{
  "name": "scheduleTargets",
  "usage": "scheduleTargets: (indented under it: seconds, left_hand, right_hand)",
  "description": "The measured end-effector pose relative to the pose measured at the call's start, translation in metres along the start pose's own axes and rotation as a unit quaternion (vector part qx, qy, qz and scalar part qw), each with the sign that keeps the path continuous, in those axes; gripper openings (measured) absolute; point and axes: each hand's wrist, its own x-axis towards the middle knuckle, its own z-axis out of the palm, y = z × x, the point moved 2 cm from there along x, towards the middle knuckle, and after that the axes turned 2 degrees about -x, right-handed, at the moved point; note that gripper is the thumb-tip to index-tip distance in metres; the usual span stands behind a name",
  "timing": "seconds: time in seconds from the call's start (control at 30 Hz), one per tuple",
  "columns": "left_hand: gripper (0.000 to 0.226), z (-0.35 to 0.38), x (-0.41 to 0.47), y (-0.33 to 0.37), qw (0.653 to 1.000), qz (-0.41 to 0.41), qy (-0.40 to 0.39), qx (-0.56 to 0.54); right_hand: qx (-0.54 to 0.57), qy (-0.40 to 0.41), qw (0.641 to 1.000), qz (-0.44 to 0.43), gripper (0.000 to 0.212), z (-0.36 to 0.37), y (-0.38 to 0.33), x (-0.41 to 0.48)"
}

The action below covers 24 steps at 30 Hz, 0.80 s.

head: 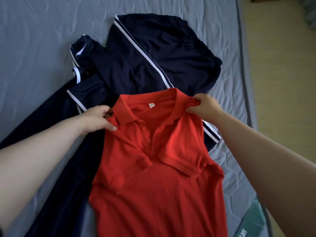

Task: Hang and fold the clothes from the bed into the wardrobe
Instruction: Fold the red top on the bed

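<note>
A red polo shirt (153, 177) lies front up on the bed, its collar towards the far side and both short sleeves folded in over the chest. My left hand (98, 119) pinches its left shoulder beside the collar. My right hand (202, 106) pinches the right shoulder, bunching the cloth. Under and behind the shirt lie dark navy track trousers (153, 53) with white side stripes, spread out and crumpled.
The grey quilted mattress (42, 40) fills the left and far side. Its right edge (244, 65) runs down the frame, with beige floor (282, 82) beyond. A green printed bag or package (253, 224) shows at the lower right.
</note>
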Motion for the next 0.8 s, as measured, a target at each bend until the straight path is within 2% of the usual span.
scheduleTargets:
  seconds: [0.13, 0.2, 0.33, 0.43, 0.57, 0.63, 0.73, 0.8]
  left_hand:
    - [0.032, -0.01, -0.002, 0.0, 0.975, 0.084, 0.181, 0.093]
    - [0.028, -0.013, -0.005, 0.004, 0.962, 0.115, 0.228, 0.1]
    - [0.028, -0.014, -0.01, 0.006, 0.958, 0.102, 0.239, 0.12]
    - [0.026, -0.016, -0.014, 0.009, 0.97, 0.082, 0.215, 0.077]
    - [0.027, -0.02, -0.025, 0.012, 0.983, 0.06, 0.174, 0.021]
    - [0.028, -0.02, -0.033, 0.011, 0.985, 0.05, 0.162, -0.021]
    - [0.032, -0.02, -0.051, 0.01, 0.977, 0.075, 0.184, -0.077]
    - [0.032, -0.019, -0.067, 0.009, 0.974, 0.106, 0.192, -0.065]
  right_hand:
    - [-0.005, 0.043, 0.999, 0.014, 0.011, -0.006, 0.008, -0.011]
    - [-0.018, 0.059, 0.998, 0.018, 0.009, -0.007, 0.01, -0.016]
    - [-0.05, 0.092, 0.994, 0.042, 0.005, -0.013, 0.007, -0.024]
    - [-0.052, 0.1, 0.993, 0.024, 0.005, -0.012, 0.004, -0.028]
    - [0.148, 0.057, 0.983, 0.091, 0.016, -0.009, 0.006, -0.04]
    - [0.205, 0.059, 0.97, 0.114, 0.014, -0.008, 0.008, -0.048]
    - [0.198, 0.068, 0.971, 0.116, 0.016, -0.01, 0.008, -0.065]
    - [0.183, 0.07, 0.975, 0.106, 0.017, -0.014, 0.008, -0.082]
